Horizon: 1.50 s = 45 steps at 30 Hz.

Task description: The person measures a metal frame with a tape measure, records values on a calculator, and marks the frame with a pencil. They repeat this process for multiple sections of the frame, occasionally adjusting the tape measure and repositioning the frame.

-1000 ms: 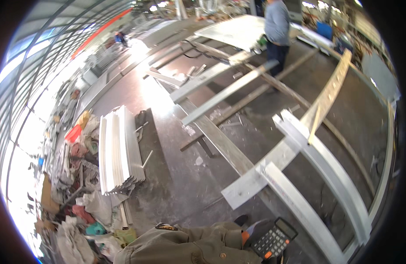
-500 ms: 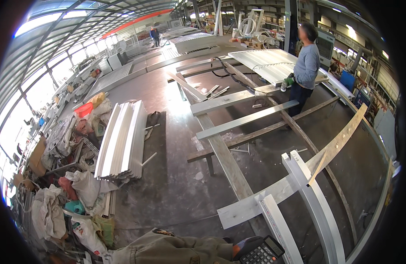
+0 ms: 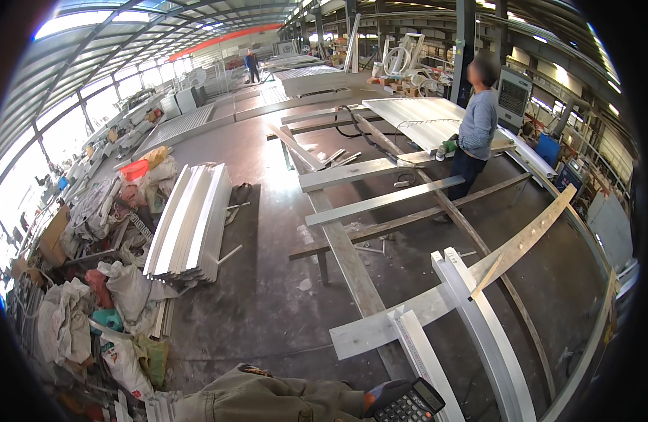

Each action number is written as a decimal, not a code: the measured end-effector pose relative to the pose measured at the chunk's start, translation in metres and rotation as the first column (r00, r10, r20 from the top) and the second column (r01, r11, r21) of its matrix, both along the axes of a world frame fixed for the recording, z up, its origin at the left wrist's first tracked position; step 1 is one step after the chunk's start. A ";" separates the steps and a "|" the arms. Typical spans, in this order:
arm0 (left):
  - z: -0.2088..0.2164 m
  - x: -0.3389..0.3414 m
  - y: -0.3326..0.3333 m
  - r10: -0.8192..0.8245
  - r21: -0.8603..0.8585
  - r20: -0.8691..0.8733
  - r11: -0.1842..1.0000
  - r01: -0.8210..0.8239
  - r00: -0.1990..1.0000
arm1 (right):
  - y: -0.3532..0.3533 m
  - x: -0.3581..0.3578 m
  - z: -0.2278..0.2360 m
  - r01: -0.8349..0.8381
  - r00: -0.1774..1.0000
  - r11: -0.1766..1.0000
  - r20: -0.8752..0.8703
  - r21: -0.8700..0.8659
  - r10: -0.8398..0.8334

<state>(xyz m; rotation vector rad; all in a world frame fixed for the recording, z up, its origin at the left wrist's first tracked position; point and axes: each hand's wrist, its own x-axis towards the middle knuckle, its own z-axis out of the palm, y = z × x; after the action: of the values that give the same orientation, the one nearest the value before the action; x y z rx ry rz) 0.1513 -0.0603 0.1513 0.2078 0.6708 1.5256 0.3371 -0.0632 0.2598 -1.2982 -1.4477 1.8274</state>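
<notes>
My left arm, in an olive sleeve [image 3: 268,397], bends across the lower edge of the head view. At its end my left hand [image 3: 375,396], in a dark glove with an orange part, holds a black calculator [image 3: 407,404] with a grey display. Its fingers are mostly hidden behind the calculator. Just right of it lies a long white metal profile [image 3: 428,352] with a measuring scale along it. A pair of longer pale profiles [image 3: 482,316] lies farther right, with a narrow wooden strip [image 3: 486,279] across them. My right hand is out of view.
Wooden beams [image 3: 355,274] form a low frame ahead. Beyond it a co-worker [image 3: 476,123] stands beside a white panel [image 3: 415,116], a green-gloved hand near its edge. Stacked corrugated sheets [image 3: 190,221] lie left, beside heaped sacks [image 3: 67,320]. Another person [image 3: 251,65] stands far back.
My view has tilted slightly, so the beams, profiles and co-worker appear farther left and lower. The calculator stays in my left hand, a little farther left in the picture.
</notes>
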 end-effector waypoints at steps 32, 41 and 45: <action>0.150 -0.009 -0.020 0.249 0.285 -0.957 0.909 0.304 0.152 | -0.021 0.029 0.045 0.197 0.977 0.977 -0.069 -0.079 -0.203; 0.058 -0.056 -0.019 -0.254 -0.188 -0.850 0.965 0.185 0.462 | 0.051 0.009 -0.081 0.429 0.900 0.901 0.118 -0.071 -0.419; 0.022 -0.087 0.000 -0.230 -0.153 -0.938 0.946 0.286 0.258 | 0.101 -0.008 -0.168 0.317 0.832 0.899 0.367 0.302 -0.416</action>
<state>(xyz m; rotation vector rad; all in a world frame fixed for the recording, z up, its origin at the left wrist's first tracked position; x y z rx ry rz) 0.0644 -0.0601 0.1736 1.3132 1.4663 0.9356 0.3291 0.0380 0.0913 -1.7815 -1.4320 1.1316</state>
